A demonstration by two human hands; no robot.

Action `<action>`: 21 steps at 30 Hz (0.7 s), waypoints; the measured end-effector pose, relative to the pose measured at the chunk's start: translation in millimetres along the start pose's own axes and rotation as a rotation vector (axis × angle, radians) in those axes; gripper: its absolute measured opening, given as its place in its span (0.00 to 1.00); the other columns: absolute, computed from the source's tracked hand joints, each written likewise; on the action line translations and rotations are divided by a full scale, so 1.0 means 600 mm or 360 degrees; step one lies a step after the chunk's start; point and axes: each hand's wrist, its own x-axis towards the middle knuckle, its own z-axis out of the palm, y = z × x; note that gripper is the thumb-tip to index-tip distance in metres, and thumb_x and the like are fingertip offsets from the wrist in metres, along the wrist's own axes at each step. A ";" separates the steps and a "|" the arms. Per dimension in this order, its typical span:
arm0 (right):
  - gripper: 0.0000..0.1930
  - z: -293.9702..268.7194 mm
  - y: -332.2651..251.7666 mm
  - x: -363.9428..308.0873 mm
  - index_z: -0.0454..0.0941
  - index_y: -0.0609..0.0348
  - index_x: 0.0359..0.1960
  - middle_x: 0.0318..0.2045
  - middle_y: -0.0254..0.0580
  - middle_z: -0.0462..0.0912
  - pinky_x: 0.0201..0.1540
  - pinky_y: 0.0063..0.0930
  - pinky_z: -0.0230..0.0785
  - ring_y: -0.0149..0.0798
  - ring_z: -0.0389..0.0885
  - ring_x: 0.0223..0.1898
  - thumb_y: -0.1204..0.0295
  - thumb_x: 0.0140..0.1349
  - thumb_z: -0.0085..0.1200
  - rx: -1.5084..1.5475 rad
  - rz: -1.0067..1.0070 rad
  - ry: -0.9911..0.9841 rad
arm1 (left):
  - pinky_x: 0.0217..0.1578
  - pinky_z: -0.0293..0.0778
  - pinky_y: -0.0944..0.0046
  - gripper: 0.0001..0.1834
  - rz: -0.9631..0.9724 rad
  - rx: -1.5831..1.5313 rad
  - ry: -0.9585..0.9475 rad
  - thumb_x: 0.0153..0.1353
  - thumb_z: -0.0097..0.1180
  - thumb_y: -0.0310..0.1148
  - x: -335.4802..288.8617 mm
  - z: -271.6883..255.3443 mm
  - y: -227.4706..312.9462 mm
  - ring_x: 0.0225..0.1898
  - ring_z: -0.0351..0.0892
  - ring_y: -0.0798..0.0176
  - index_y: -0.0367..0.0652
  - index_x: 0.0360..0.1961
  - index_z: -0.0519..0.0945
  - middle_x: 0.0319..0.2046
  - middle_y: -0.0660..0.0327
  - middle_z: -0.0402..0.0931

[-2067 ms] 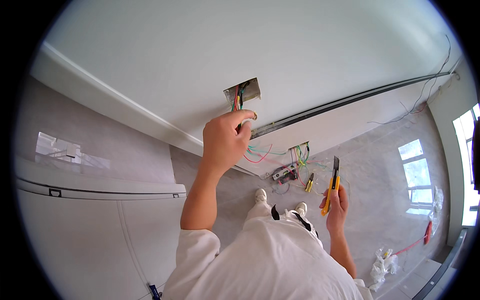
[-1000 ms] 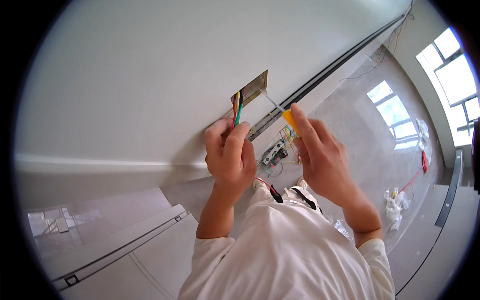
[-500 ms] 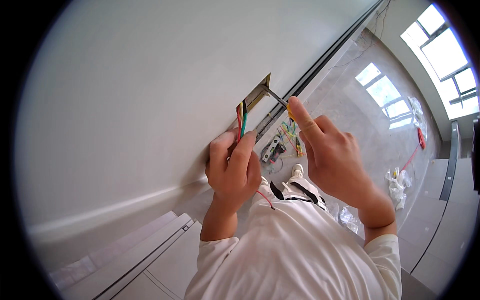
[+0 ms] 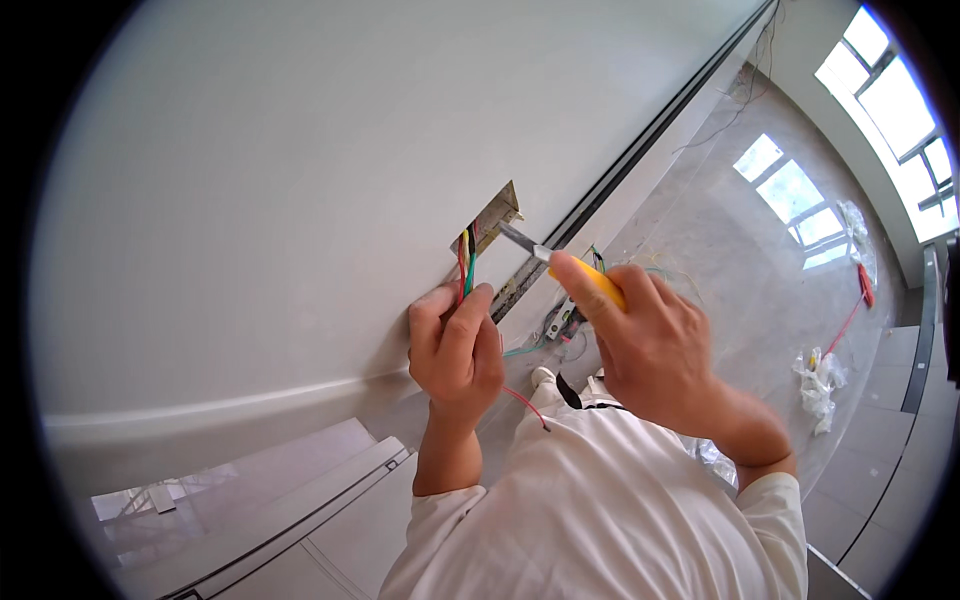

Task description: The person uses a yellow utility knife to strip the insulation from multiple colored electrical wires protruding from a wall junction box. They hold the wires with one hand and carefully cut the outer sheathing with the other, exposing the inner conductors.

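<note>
My left hand (image 4: 455, 345) is closed, its fingers pinching a bundle of electrical wires (image 4: 469, 268) in red, green, yellow and black. The wires come out of the lower end of a rectangular opening (image 4: 497, 212) in the white wall, where a wall box seems to sit. Wrapped in my right hand (image 4: 655, 345) is a utility knife (image 4: 590, 283) with a yellow handle. Its bare metal blade points at the right edge of the opening; whether the tip touches that edge, I cannot tell. A red wire (image 4: 525, 405) trails below my left hand.
A dark grooved track (image 4: 640, 160) runs along the wall's edge beside the opening. On the floor by my feet lie a small level (image 4: 562, 318) and loose wires. Farther right are clear plastic bags (image 4: 820, 385) and a red object (image 4: 866, 285). Panels (image 4: 300, 530) stand at lower left.
The knife has drawn down and left, and more of its yellow handle and blade shows. The view has shifted, so the opening sits lower. My left hand still grips the wires.
</note>
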 end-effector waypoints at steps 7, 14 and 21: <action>0.45 0.028 0.009 0.010 0.69 0.43 0.74 0.34 0.39 0.71 0.29 0.30 0.69 0.38 0.74 0.30 0.82 0.49 0.61 -0.0037 -0.0127 0.0031 | 0.33 0.70 0.68 0.20 -0.0116 0.0081 -0.0084 0.63 0.62 0.15 -0.015 0.016 0.010 0.34 0.72 0.65 0.43 0.54 0.88 0.45 0.58 0.67; 0.44 -0.005 0.004 0.027 0.69 0.46 0.74 0.32 0.40 0.70 0.26 0.29 0.69 0.38 0.74 0.28 0.80 0.49 0.62 0.0027 -0.0122 -0.0201 | 0.28 0.65 0.71 0.29 -0.0136 0.0199 -0.0147 0.59 0.72 0.22 -0.011 0.050 0.026 0.30 0.64 0.68 0.51 0.63 0.85 0.44 0.58 0.63; 0.39 0.003 0.005 0.033 0.74 0.47 0.71 0.29 0.39 0.69 0.22 0.26 0.66 0.34 0.71 0.22 0.75 0.52 0.62 -0.0122 -0.0151 -0.0122 | 0.33 0.64 0.71 0.21 -0.0275 0.0094 -0.0210 0.66 0.65 0.23 -0.022 0.067 0.027 0.36 0.64 0.68 0.42 0.61 0.85 0.47 0.59 0.61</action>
